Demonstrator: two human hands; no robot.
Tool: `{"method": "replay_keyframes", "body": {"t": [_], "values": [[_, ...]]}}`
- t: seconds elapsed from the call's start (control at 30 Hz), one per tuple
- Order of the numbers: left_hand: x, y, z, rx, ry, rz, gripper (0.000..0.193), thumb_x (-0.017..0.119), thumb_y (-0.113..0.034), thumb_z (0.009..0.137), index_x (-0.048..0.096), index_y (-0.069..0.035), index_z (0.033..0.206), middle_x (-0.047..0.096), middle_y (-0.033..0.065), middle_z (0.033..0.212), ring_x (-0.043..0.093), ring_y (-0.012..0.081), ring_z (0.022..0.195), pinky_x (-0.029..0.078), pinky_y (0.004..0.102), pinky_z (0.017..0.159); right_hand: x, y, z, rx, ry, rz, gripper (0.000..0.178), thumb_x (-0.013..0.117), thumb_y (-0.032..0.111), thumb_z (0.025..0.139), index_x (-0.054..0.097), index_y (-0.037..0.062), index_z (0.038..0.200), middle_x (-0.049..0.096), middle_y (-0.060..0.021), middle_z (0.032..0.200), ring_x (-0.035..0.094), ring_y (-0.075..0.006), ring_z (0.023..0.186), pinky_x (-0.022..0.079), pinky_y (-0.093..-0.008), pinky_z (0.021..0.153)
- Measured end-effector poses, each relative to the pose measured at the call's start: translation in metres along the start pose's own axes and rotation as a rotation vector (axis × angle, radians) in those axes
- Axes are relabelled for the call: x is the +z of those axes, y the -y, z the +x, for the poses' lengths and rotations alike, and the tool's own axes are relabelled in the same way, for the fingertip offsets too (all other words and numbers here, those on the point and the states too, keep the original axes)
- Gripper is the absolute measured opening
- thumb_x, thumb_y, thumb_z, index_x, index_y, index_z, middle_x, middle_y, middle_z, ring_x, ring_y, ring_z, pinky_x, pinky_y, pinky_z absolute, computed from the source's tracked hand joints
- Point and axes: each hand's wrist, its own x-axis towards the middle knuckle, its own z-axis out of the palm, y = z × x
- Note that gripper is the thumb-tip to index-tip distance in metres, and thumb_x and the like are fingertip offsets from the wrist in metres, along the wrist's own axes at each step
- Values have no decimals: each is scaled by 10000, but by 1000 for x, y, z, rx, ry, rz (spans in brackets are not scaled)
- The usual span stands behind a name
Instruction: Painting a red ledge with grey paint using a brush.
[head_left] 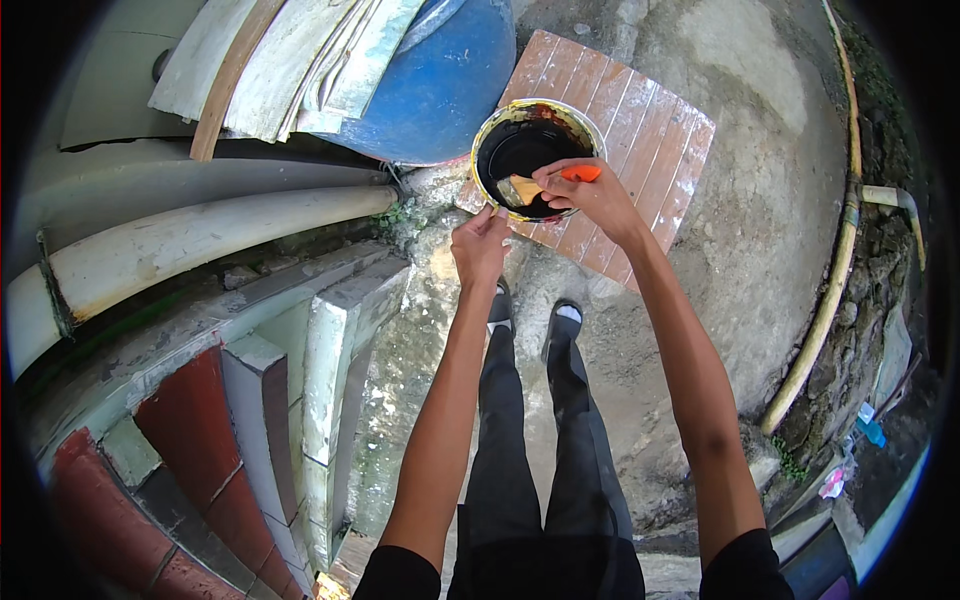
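Observation:
A round paint bucket [593, 128] with a yellow, paint-smeared rim stands in front of me, dark paint inside. My right hand [588, 195] is closed around a paintbrush [521, 189] with an orange handle. Its bristle end is inside the bucket, near the wall closest to me; whether the tip touches the paint I cannot tell. At the bucket's near left edge, the fingers of my left hand [482, 240] pinch the rim. Under the bucket is a brown slatted wooden board [640, 130] with white specks, lying tilted to the right.
A big blue drum [450, 90] stands just left of the bucket, with weathered planks [285, 60] on top. A thick pale pipe [200, 235] runs along the left wall. Red and grey blocks [200, 430] stand lower left. A thin pipe [845, 240] edges the concrete ground on the right.

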Motion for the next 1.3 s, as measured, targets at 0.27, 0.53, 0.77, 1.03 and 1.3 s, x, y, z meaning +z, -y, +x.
{"method": "replay_keyframes", "body": {"t": [0.27, 0.53, 0.77, 1.03, 1.3], "values": [[1, -9, -5, -35, 58, 49, 608, 688, -257, 966, 465, 36, 1450, 664, 127, 1208, 690, 256, 1043, 577, 371, 832, -20, 3, -8, 50, 8, 202, 259, 658, 141, 947, 691, -17, 1150, 709, -88, 1073, 706, -154, 908, 592, -267, 849], [-2, -19, -16, -70, 114, 24, 681, 689, -298, 960, 410, 31, 1486, 584, 163, 1369, 617, 310, 1192, 539, 432, 945, -19, 4, -47, 8, -251, 457, 316, 567, 197, 969, 658, -27, 1172, 690, -119, 1147, 702, -175, 932, 588, -281, 864], [1, -18, -29, 20, 172, 83, 670, 616, -339, 995, 363, -29, 1533, 538, 173, 1421, 578, 309, 1234, 507, 424, 987, -6, -10, -32, -282, -239, -267, 246, 655, 84, 783, 754, 17, 998, 748, -105, 905, 713, -170, 879, 549, -296, 814], [-1, -13, -34, 263, 206, 421, 835, 634, -298, 915, 194, -58, 1583, 636, 274, 1275, 668, 360, 1124, 499, 382, 961, 12, 20, -10, -353, 249, -469, 282, 623, -55, 738, 731, 10, 990, 750, -118, 1061, 697, -210, 1046, 522, -298, 925], [-8, 0, -40, 276, 274, 442, 896, 634, -267, 906, 99, -97, 1604, 501, 315, 1428, 517, 377, 1330, 416, 367, 1065, -27, 0, -34, -103, 133, 362, 325, 551, 14, 961, 612, 0, 1280, 573, -112, 1371, 558, -197, 1230, 485, -345, 1054]]}}
